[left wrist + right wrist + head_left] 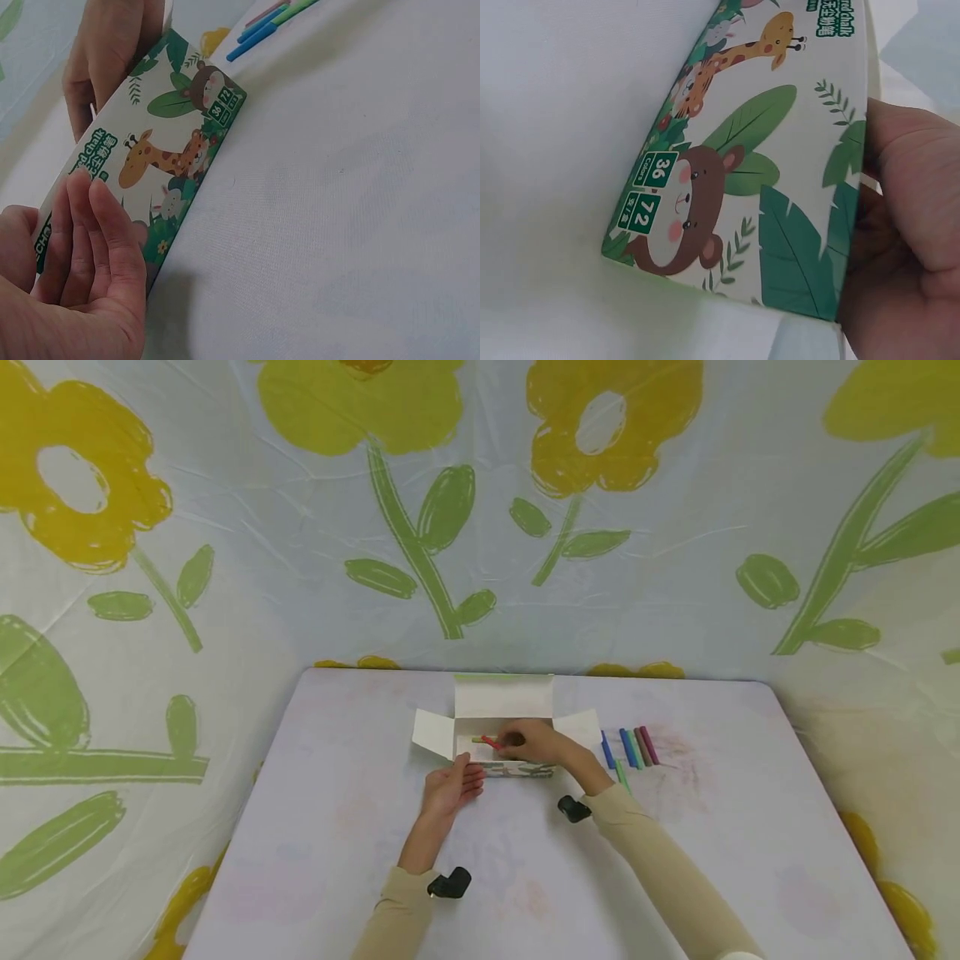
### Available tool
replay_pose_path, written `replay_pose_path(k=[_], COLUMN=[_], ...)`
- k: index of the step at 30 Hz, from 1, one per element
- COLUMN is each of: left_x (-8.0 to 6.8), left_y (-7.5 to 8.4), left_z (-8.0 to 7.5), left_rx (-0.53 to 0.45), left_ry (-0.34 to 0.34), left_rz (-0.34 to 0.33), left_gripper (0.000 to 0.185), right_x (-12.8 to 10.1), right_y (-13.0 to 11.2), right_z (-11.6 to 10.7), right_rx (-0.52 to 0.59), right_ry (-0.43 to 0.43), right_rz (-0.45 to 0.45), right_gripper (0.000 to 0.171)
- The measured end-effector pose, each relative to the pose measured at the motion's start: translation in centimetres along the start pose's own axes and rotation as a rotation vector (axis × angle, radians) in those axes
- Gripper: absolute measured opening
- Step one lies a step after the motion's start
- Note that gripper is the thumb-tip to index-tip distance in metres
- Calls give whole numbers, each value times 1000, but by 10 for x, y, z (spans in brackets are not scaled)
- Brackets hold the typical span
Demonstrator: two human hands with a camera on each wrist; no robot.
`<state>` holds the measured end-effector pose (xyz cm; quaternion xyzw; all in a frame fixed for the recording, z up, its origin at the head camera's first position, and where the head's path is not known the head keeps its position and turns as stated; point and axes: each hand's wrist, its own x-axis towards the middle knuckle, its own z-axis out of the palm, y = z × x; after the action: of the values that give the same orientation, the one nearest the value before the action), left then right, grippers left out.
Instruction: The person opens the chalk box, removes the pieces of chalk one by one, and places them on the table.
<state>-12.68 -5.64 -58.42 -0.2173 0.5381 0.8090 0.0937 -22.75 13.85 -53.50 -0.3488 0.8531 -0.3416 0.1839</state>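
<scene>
An open white chalk box (pixel 504 697) with a jungle-animal print (pixel 161 112) stands on the table, its lid and side flaps folded out. At its near wall, my left hand (pixel 446 787) has the thumb over the rim and the fingers against the printed outside, holding the wall. My right hand (pixel 534 742) reaches into the box and pinches a red chalk stick (pixel 490 742). A yellow-green chalk stick (pixel 477 740) lies inside, next to the red one. In the right wrist view the box wall hides the right fingertips.
Right of the box, several chalk sticks lie on the table (pixel 720 860), among them a blue one (pixel 627 749) and a magenta one (pixel 648 746). A green stick (pixel 622 777) lies nearer the right sleeve. Flower-printed cloth (pixel 300 568) hangs around the table.
</scene>
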Motion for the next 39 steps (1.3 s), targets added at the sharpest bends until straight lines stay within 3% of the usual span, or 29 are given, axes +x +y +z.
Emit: replay_pose_path(k=[7,22,29,39], left_x=[1,-2,-2,-2], left_y=[-1,1,3,2], left_z=[-2,-1,0,-1], left_rx=[6,12,12,7], left_ry=[-7,7,9,1], left_rz=[-2,-11,-12,-17], left_gripper=[42,38,39,40], right_x=[-12,-47,-67,-104], right_y=[-2,3,5,17], right_z=[-11,-39,-58,-80], right_rx=[89,141,186,407], right_ry=[36,260,320,365], right_rz=[-51,50,101,206], right_gripper=[11,23,28,40])
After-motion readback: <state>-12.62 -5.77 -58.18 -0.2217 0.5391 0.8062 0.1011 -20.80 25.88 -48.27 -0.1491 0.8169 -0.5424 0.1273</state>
